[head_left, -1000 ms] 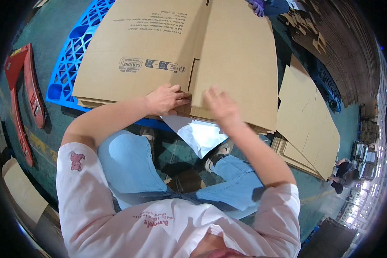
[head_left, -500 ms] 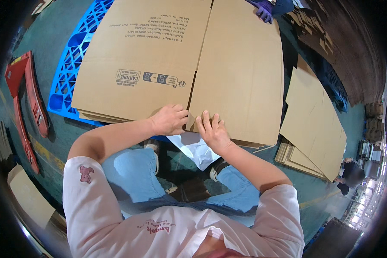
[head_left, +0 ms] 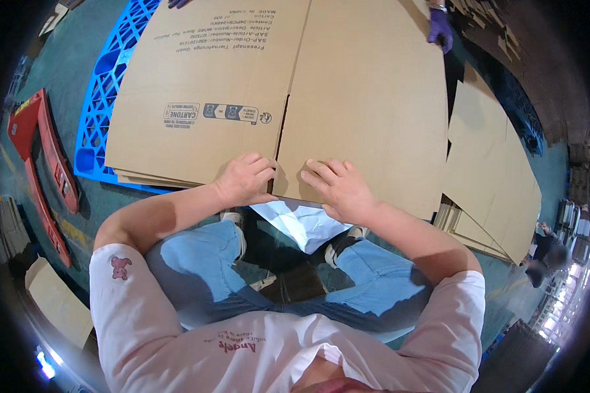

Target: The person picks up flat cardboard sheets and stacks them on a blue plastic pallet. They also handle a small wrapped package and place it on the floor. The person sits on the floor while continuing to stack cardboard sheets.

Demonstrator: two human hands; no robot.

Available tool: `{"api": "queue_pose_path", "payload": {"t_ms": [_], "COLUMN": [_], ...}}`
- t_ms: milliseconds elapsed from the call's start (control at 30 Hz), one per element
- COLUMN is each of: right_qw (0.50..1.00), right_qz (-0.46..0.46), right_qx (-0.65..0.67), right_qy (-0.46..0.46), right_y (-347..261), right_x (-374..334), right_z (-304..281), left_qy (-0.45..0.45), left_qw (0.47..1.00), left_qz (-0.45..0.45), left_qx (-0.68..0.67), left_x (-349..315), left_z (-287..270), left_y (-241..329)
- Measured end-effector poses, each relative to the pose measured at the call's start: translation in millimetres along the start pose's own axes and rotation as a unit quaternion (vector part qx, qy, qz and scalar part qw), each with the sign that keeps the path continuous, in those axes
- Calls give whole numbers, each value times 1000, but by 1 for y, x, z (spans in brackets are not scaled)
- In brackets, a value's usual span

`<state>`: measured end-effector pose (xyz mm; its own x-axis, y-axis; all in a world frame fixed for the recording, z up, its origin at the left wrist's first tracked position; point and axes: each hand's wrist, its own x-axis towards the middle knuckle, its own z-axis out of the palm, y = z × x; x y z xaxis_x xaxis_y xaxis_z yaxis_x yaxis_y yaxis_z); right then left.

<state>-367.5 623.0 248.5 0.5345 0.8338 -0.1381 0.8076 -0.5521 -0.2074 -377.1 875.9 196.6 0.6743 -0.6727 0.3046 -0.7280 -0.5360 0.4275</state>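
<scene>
A large flattened cardboard carton (head_left: pixel 367 98) lies on top of a stack, split by a dark slot that runs from its near edge. My left hand (head_left: pixel 246 180) is closed on the near edge just left of this slot, fingers curled on top and thumb at the rim. To the slot's right, my right hand (head_left: pixel 343 190) grips the same edge, its fingers bent on the surface and its thumb low at the front. A co-worker's purple glove (head_left: pixel 440 31) holds the carton's far right corner. Another dark glove (head_left: pixel 177 2) shows at the far left edge.
A blue plastic pallet (head_left: pixel 98 124) carries the stack. Red pallet-jack forks (head_left: pixel 52 150) stand at the left. More flat cardboard (head_left: pixel 488 157) is piled at the right. A white sheet (head_left: pixel 298 226) hangs below the near edge, between my knees. A person (head_left: pixel 547 252) is farther off right.
The carton has shifted slightly left at its slot, my left hand moving with it. My right hand has moved right and curled on the edge. The purple glove has slid right along the far edge.
</scene>
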Motion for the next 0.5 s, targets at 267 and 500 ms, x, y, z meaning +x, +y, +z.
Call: {"api": "queue_pose_path", "payload": {"t_ms": [267, 500], "right_qw": [986, 988], "right_qz": [-78, -82], "right_qx": [122, 109], "right_qy": [79, 77], "right_y": [0, -3], "right_x": [58, 61], "right_z": [19, 31], "left_qy": [8, -30], "left_qw": [998, 999], "left_qz": [-54, -21], "left_qx": [-11, 23], "left_x": [1, 2], "left_z": [-4, -9], "left_y": [3, 3]}}
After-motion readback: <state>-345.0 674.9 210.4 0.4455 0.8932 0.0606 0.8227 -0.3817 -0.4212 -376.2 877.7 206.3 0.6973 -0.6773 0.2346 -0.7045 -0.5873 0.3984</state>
